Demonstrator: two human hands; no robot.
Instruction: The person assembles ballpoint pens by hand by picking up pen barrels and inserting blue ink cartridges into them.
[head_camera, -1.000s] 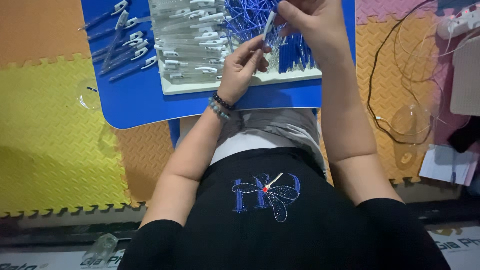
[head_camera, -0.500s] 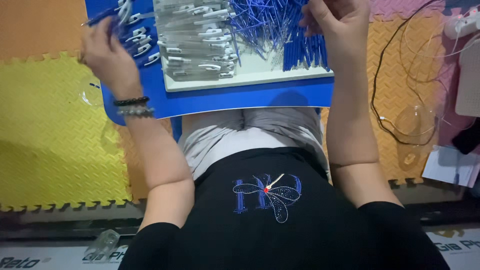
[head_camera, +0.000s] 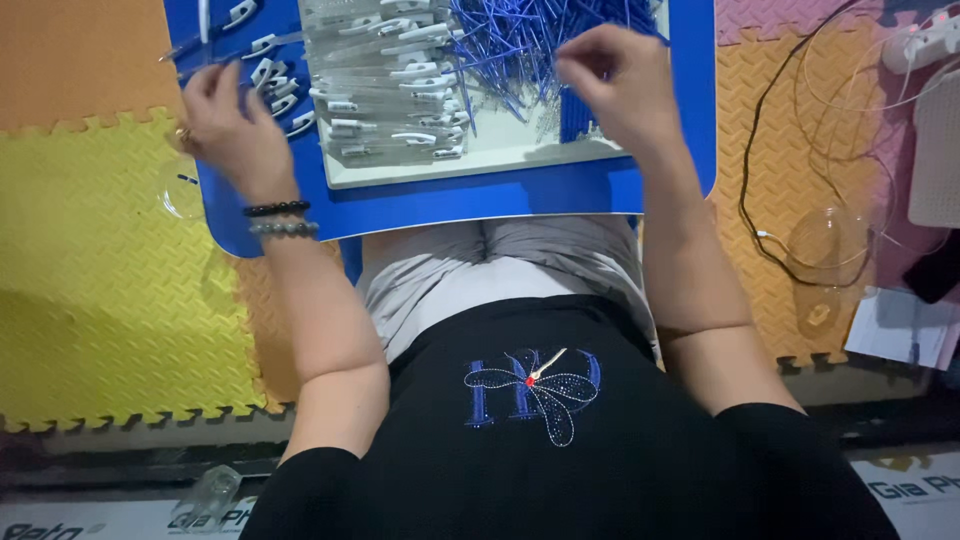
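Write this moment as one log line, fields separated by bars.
left hand: on finished pens | right hand: at blue refills | white tray on blue table

My small plastic tabletop (head_camera: 640, 190) is bright blue. On it lies a cream-white shallow tray (head_camera: 500, 160), heaped with thin blue pen refills (head_camera: 520, 35) toward its far right corner and clear pen barrels with white clips (head_camera: 385, 80) along its left edge. The foam floor mats (head_camera: 100, 290) are yellow and orange, with a zigzag pattern. My black shirt carries a blue bow motif (head_camera: 535, 385).
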